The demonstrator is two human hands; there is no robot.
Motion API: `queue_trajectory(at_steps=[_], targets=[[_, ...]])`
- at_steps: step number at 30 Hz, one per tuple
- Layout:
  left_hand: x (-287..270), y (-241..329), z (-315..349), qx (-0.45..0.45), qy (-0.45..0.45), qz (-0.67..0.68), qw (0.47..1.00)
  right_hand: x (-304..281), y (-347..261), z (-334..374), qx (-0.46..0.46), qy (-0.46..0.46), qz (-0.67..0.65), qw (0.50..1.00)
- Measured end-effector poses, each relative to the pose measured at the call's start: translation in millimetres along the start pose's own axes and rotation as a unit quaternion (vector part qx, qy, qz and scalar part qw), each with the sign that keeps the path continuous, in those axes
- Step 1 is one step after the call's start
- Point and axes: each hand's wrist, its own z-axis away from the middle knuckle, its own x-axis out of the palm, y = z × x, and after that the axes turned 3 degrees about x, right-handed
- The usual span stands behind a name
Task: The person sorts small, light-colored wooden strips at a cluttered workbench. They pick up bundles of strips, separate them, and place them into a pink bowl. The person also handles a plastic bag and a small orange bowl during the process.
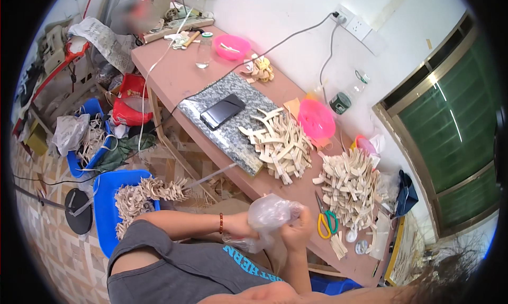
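Between my two hands, above my lap at the table's front edge, is a crumpled clear plastic bag [271,211]. My right hand [297,229] is closed, gripping the bag's right side. My left hand [241,225], below a beaded bracelet [221,223], holds the bag's left side; its fingers are partly hidden by the plastic. Just right of my right hand lie scissors [326,223] with one yellow and one green handle. Beyond them is a big heap of short cream strips [349,185]. A second loose pile of cream strips [283,142] lies partly on a grey stone slab [203,137].
A black phone [222,111] rests on the slab. Pink bowls [316,119] and a glass jar [203,51] stand along the brown table [174,66]. At my left, a blue bin [106,198] holds bundled strips. A cable crosses the table from the wall socket [341,19].
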Motion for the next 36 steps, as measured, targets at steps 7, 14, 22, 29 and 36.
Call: queue_trajectory(at_steps=[7, 14, 22, 29, 36], targets=[[-42.7, 47.8, -2.2, -0.012, -0.042, -0.278, 0.960, 5.2, -57.2, -46.8, -0.251, -0.176, 0.116, 0.945], [-100.0, 108.6, 4.3, 0.087, 0.163, -0.159, 0.970, 38.2, -38.8, -98.6, 0.008, -0.045, 0.006, 0.999], [-141.9, 109.9, 38.9, -0.090, 0.092, -0.181, 0.975, 78.7, -41.7, -151.2, -0.234, -0.015, 0.066, 0.970], [-145.5, 53.9, 66.4, -0.185, -0.014, -0.180, 0.966, 90.6, -42.7, -165.5, -0.078, -0.086, -0.020, 0.993], [-134.4, 56.3, 77.4, -0.096, 0.178, 0.134, 0.970, 85.9, -32.4, -144.0, 0.038, -0.167, -0.245, 0.954]])
